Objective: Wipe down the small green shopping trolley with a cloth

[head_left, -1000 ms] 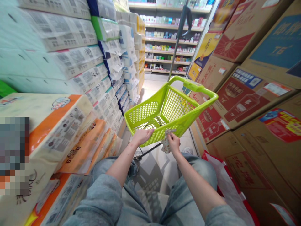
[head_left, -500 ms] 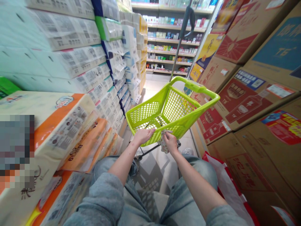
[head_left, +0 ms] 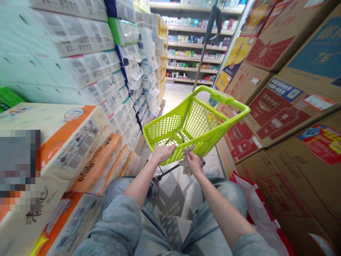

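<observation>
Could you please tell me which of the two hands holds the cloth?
The right hand holds the patterned cloth beside the green basket; the left hand is at the basket's rim, with no cloth visible.

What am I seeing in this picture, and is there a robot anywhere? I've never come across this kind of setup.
There's no robot here, just a person's two bare hands. The camera is worn on that person's head, looking forward and down, so their own sleeves and jeans fill the bottom. The left hand is at the near rim of a yellow-green shopping cart, which stands on the floor. The right hand holds a patterned cloth by the cart's near side. Wrapped packs are stacked at left, cardboard boxes at right, and stocked shelves stand behind.
</observation>
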`<state>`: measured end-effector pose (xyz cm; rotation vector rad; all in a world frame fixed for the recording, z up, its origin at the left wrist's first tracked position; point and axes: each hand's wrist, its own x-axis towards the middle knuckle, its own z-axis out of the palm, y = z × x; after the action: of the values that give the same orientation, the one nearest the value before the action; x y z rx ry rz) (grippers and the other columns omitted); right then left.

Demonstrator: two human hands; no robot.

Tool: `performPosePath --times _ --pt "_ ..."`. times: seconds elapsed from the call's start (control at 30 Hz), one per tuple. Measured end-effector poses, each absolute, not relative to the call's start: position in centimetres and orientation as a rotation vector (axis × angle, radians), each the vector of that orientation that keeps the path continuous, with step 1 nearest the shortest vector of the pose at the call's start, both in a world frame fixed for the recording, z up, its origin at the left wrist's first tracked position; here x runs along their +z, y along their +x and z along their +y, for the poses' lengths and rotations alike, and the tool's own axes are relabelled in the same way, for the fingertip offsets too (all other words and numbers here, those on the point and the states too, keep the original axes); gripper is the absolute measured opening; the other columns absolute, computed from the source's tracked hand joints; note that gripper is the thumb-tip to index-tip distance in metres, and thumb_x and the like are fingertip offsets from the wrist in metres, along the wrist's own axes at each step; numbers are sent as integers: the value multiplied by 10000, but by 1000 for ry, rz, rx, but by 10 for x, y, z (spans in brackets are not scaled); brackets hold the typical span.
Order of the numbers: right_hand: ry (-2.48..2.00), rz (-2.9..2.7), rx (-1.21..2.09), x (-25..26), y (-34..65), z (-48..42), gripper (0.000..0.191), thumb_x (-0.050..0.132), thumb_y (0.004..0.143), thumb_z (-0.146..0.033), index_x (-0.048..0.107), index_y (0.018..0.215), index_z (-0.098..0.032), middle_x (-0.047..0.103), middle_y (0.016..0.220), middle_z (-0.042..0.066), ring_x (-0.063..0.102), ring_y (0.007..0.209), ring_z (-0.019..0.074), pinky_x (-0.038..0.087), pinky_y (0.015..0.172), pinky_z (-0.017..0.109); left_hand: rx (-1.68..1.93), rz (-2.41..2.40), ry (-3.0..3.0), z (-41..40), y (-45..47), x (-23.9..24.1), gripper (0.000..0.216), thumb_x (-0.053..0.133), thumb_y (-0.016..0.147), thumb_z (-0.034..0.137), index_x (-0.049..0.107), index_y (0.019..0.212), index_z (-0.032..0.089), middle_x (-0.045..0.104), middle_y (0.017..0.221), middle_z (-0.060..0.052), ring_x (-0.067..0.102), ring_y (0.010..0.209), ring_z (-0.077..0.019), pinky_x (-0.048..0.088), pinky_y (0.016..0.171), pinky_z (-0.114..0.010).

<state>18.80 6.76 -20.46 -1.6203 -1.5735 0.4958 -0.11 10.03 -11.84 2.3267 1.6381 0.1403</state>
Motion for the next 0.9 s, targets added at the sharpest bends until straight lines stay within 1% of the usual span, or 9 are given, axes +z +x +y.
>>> performPosePath --times 0.1,0.23,0.3,0.37,0.47,0.57,0.67,0.83,0.9 --pt "-1578 -1618 536 -200 182 73 319 390 824 -370 644 741 -197 639 667 33 545 624 157 359 575 220 154 1646 2316 101 -2 -119 821 -8 883 614 701 1004 219 707 999 -102 644 971 -272 470 800 -346" --pt "-1511 -1616 626 -205 192 68 369 419 799 -431 554 565 -179 503 503 -19 443 504 114 312 511 210 168 1635 2317 101 -2 -119 842 -19 874 625 705 996 212 708 992 -115 640 979 -290 470 799 -363" --pt "-1544 -1589 617 -211 199 63 394 426 789 -449 537 529 -175 465 471 -29 423 488 106 297 497 210 163 1634 2315 101 -1 -118 851 -25 873 624 709 987 207 707 990 -120 638 984 -296 471 797 -368" --pt "-1590 -1550 575 -217 202 59 382 421 792 -440 585 580 -167 515 504 -18 457 514 117 315 515 211 154 1639 2312 100 0 -117 843 -16 877 620 710 984 205 707 992 -119 636 989 -292 471 800 -362" --pt "-1610 -1554 549 -221 195 60 346 400 816 -387 662 754 -170 637 649 23 545 606 147 363 574 220 149 1642 2314 98 1 -117 820 2 887 609 708 993 205 708 994 -114 640 983 -280 470 807 -354" --pt "-1657 -1592 536 -220 181 66 341 373 838 -341 675 838 -184 679 747 59 590 682 172 377 611 234 150 1655 2312 98 0 -118 812 5 892 602 707 994 206 708 997 -112 641 981 -275 471 812 -353" --pt "-1703 -1619 509 -216 175 69 323 384 831 -331 672 803 -189 679 731 69 588 675 179 368 604 239 146 1663 2318 99 -1 -120 823 -6 889 604 705 998 205 706 1000 -117 639 988 -280 471 814 -361" --pt "-1631 -1673 484 -205 179 59 311 420 805 -348 584 591 -193 586 546 11 501 541 133 319 542 216 140 1660 2322 100 -1 -121 838 -22 885 609 703 995 204 706 1000 -115 641 985 -270 469 817 -352" --pt "-1614 -1644 439 -198 176 55 306 409 815 -349 582 618 -192 585 561 7 490 543 127 315 548 213 137 1661 2319 100 0 -121 838 -24 886 607 701 1000 203 706 1000 -112 640 987 -263 469 816 -341"
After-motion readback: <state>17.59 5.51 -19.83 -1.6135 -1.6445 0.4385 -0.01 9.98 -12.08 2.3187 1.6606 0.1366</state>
